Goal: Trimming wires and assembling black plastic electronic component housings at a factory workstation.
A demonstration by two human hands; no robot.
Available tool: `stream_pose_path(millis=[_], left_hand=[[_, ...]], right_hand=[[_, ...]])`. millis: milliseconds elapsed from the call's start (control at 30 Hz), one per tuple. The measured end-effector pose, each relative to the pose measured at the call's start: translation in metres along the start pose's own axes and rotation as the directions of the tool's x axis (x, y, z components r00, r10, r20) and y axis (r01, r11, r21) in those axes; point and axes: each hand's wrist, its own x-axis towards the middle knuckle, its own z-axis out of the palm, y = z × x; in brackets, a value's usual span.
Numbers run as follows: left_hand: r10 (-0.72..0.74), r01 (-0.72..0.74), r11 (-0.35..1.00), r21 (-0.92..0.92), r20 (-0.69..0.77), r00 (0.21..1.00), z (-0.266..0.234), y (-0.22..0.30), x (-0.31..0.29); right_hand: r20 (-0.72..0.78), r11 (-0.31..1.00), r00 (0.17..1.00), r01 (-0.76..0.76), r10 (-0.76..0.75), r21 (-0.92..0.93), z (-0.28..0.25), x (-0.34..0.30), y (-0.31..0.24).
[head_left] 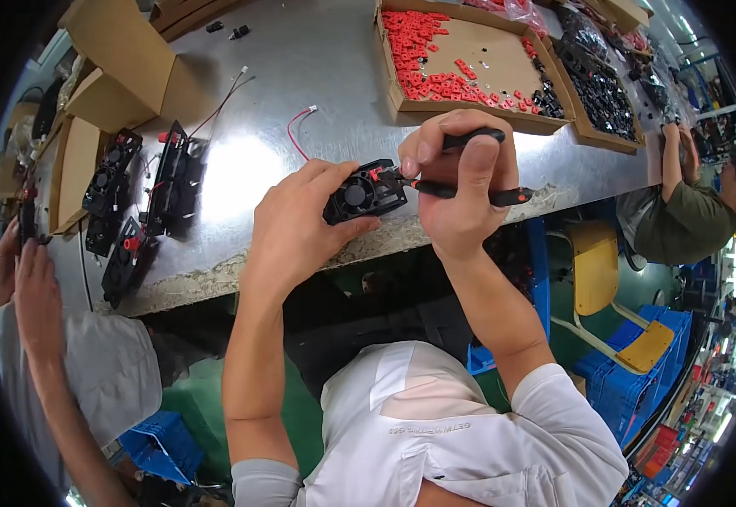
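Observation:
My left hand [300, 211] is closed around a black fan housing [359, 196], its thumb along the lower edge and its fingers over the top. The round fan faces up, and a small red part [376, 174] sits at the housing's right end. A thin red wire [292, 139] with a white connector trails from it onto the table. In my right hand [469, 186] is a pair of pliers [435, 188] with black and orange handles. Their jaws meet the housing's right end beside the red part; what they grip is too small to tell.
A cardboard tray [461, 112] of red and black pieces lies beyond my right hand, beside a box of black parts [604, 93]. Several fan assemblies [165, 182] lie to the left near an open carton [123, 68]. Co-workers sit on both sides; a yellow chair [596, 266] stands at right.

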Motion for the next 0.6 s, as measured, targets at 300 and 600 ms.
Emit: stream_pose_path(millis=[300, 600], left_hand=[[0.094, -0.067, 0.966, 0.250, -0.098, 0.991, 0.002, 0.005, -0.018], [0.082, -0.053, 0.973, 0.223, -0.124, 0.989, 0.000, 0.005, -0.008]], right_hand=[[-0.263, 0.918, 0.937, -0.297, 0.228, -0.262, 0.033, 0.030, 0.007], [0.072, 0.868, 0.973, -0.162, 0.221, -0.470, 0.007, 0.051, -0.052]])
